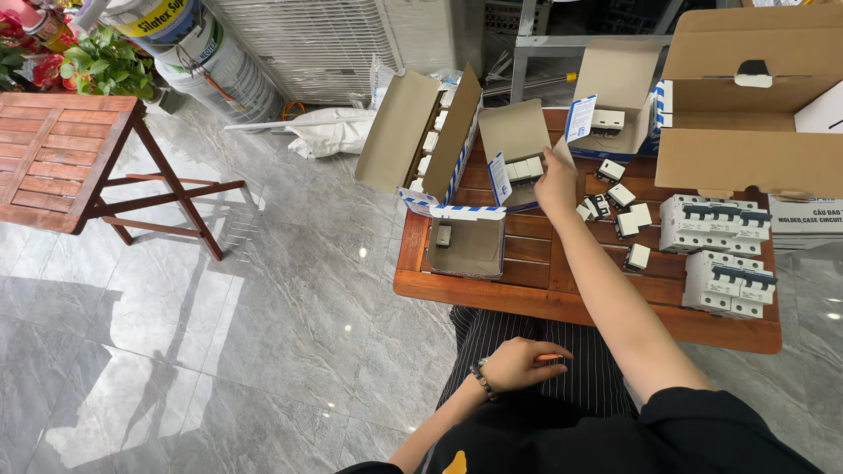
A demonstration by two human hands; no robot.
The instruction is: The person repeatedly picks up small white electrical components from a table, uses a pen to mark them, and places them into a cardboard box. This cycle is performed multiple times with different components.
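The right hand (557,183) reaches out over the low wooden table (544,298). Its fingers touch the flap of a small open box (516,145). The box is brown inside and has blue and white stripes on its edge. White switches (525,168) sit in a row inside it. I cannot tell if the fingers pinch the flap or just touch it.

The left hand (518,362) rests on the lap, on striped trousers. It is curled around a thin orange thing (550,357), maybe a pen.

A taller open box (430,140) leans just to the left, also with a striped edge. A low box (465,246) lies in front of it with one small part inside. Another open box (615,101) stands behind, with a white and blue paper slip (580,117) at its side. Loose white switches (619,206) lie scattered on the table. Two bigger white blocks (720,250) with dark levers sit on the right. A large brown carton (746,96) stands at the back right.
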